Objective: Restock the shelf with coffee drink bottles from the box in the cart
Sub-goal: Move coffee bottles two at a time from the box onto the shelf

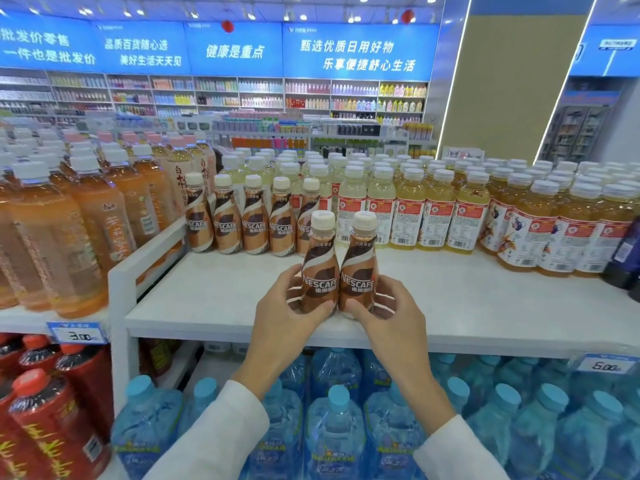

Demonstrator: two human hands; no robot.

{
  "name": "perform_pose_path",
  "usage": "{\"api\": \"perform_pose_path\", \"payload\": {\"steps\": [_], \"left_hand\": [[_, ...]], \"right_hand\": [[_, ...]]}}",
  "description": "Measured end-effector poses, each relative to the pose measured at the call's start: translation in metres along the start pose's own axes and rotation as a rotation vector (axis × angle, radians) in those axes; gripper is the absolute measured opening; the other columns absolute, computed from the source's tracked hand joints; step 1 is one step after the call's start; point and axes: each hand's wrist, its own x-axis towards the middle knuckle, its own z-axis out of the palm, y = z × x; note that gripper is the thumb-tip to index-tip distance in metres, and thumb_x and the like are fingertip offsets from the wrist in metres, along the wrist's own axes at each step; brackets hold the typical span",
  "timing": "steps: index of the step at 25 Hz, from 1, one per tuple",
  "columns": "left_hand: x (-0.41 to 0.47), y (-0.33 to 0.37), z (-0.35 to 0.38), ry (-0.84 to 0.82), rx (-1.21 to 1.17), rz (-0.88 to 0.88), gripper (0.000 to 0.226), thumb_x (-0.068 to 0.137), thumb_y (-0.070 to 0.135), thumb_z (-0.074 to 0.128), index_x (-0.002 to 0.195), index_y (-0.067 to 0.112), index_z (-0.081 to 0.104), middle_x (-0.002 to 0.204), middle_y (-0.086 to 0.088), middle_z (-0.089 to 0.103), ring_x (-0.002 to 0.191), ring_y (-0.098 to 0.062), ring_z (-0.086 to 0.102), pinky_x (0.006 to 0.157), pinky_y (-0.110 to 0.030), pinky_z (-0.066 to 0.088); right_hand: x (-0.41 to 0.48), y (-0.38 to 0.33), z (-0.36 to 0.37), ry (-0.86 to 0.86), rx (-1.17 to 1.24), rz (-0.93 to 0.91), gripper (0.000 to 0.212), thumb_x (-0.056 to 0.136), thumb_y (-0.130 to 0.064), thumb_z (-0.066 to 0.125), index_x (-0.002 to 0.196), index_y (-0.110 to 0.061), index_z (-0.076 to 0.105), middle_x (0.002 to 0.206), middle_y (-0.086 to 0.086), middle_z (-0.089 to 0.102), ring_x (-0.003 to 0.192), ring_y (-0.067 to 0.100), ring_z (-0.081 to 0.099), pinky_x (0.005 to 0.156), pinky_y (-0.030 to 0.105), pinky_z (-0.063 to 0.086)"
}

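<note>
Two brown Nescafe coffee bottles with cream caps stand upright side by side at the front of the white shelf (214,306). My left hand (282,315) grips the left bottle (320,268) low on its body. My right hand (388,313) grips the right bottle (358,268) the same way. The two bottles touch each other. Farther back on the same shelf stands a row of several more coffee bottles (256,220). The box and the cart are out of view.
Yellow drink bottles (433,209) fill the shelf's back and right. Orange tea bottles (79,220) stand beyond the white divider (145,258) on the left. Large blue water jugs (336,420) and red bottles (45,410) sit on the shelves below. A dark bottle (627,254) is at the right edge.
</note>
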Motion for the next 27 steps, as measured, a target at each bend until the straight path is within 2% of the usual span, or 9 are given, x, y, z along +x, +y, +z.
{"api": "perform_pose_path", "payload": {"steps": [4, 7, 9, 13, 16, 17, 19, 23, 27], "left_hand": [[-0.001, -0.003, -0.003, 0.104, 0.027, -0.026, 0.061, 0.067, 0.039, 0.092, 0.118, 0.032, 0.058, 0.107, 0.019, 0.069, 0.100, 0.004, 0.064, 0.090, -0.024, 0.056], [0.005, -0.011, -0.028, 0.165, 0.081, -0.055, 0.055, 0.070, 0.039, 0.089, 0.116, 0.034, 0.059, 0.109, 0.015, 0.070, 0.101, 0.000, 0.064, 0.091, -0.026, 0.055], [0.012, -0.021, -0.055, 0.200, 0.106, -0.098, 0.055, 0.072, 0.038, 0.088, 0.119, 0.033, 0.060, 0.113, 0.013, 0.071, 0.104, -0.003, 0.065, 0.094, -0.028, 0.055], [0.034, -0.036, -0.105, 0.318, 0.241, -0.152, 0.058, 0.079, 0.036, 0.084, 0.130, 0.026, 0.057, 0.128, 0.005, 0.064, 0.116, -0.017, 0.062, 0.105, -0.041, 0.051], [0.061, -0.046, -0.129, 0.368, 0.345, -0.180, 0.056, 0.083, 0.032, 0.079, 0.133, 0.024, 0.056, 0.132, 0.000, 0.056, 0.124, -0.021, 0.054, 0.106, -0.036, 0.044], [0.069, -0.050, -0.134, 0.371, 0.357, -0.183, 0.055, 0.084, 0.030, 0.076, 0.134, 0.025, 0.055, 0.133, -0.001, 0.057, 0.126, -0.023, 0.054, 0.109, -0.039, 0.042], [0.080, -0.054, -0.134, 0.369, 0.377, -0.191, 0.056, 0.088, 0.024, 0.070, 0.140, 0.023, 0.050, 0.139, -0.004, 0.055, 0.132, -0.028, 0.050, 0.113, -0.044, 0.039], [0.093, -0.051, -0.120, 0.449, 0.437, -0.226, 0.059, 0.096, 0.016, 0.062, 0.149, 0.014, 0.036, 0.145, -0.012, 0.046, 0.136, -0.034, 0.046, 0.114, -0.043, 0.037], [0.105, -0.051, -0.121, 0.473, 0.401, -0.249, 0.049, 0.098, 0.014, 0.061, 0.142, 0.010, 0.038, 0.142, -0.014, 0.054, 0.131, -0.033, 0.053, 0.108, -0.042, 0.043]], "right_hand": [[0.002, -0.004, 0.007, -0.006, -0.024, -0.002, 0.050, 0.077, -0.031, 0.087, 0.119, -0.034, 0.062, 0.112, -0.016, 0.069, 0.102, 0.000, 0.066, 0.093, 0.030, 0.057], [0.005, -0.016, 0.036, -0.074, -0.060, -0.020, 0.051, 0.075, -0.031, 0.088, 0.119, -0.032, 0.062, 0.111, -0.017, 0.069, 0.099, 0.000, 0.066, 0.092, 0.029, 0.058], [0.007, -0.024, 0.069, -0.107, -0.068, -0.032, 0.050, 0.074, -0.032, 0.088, 0.116, -0.031, 0.063, 0.109, -0.017, 0.069, 0.098, 0.001, 0.067, 0.092, 0.031, 0.058], [0.019, -0.039, 0.145, -0.198, -0.044, -0.071, 0.046, 0.077, -0.033, 0.085, 0.117, -0.030, 0.061, 0.111, -0.013, 0.068, 0.101, 0.006, 0.065, 0.095, 0.033, 0.055], [0.036, -0.051, 0.188, -0.262, -0.024, -0.084, 0.042, 0.077, -0.029, 0.084, 0.111, -0.030, 0.059, 0.105, -0.015, 0.066, 0.100, 0.008, 0.064, 0.091, 0.029, 0.052], [0.043, -0.054, 0.200, -0.273, -0.018, -0.075, 0.042, 0.078, -0.027, 0.083, 0.111, -0.029, 0.058, 0.103, -0.014, 0.066, 0.100, 0.009, 0.064, 0.089, 0.028, 0.051], [0.054, -0.055, 0.220, -0.250, -0.013, -0.050, 0.044, 0.078, -0.026, 0.083, 0.113, -0.025, 0.057, 0.106, -0.008, 0.066, 0.102, 0.014, 0.064, 0.091, 0.032, 0.052], [0.069, -0.046, 0.244, -0.216, -0.038, -0.039, 0.046, 0.077, -0.031, 0.083, 0.114, -0.025, 0.056, 0.109, -0.006, 0.066, 0.102, 0.016, 0.064, 0.094, 0.040, 0.054], [0.075, -0.041, 0.254, -0.209, -0.040, -0.042, 0.052, 0.075, -0.036, 0.083, 0.118, -0.025, 0.057, 0.115, -0.005, 0.066, 0.108, 0.016, 0.063, 0.097, 0.042, 0.053]]}}
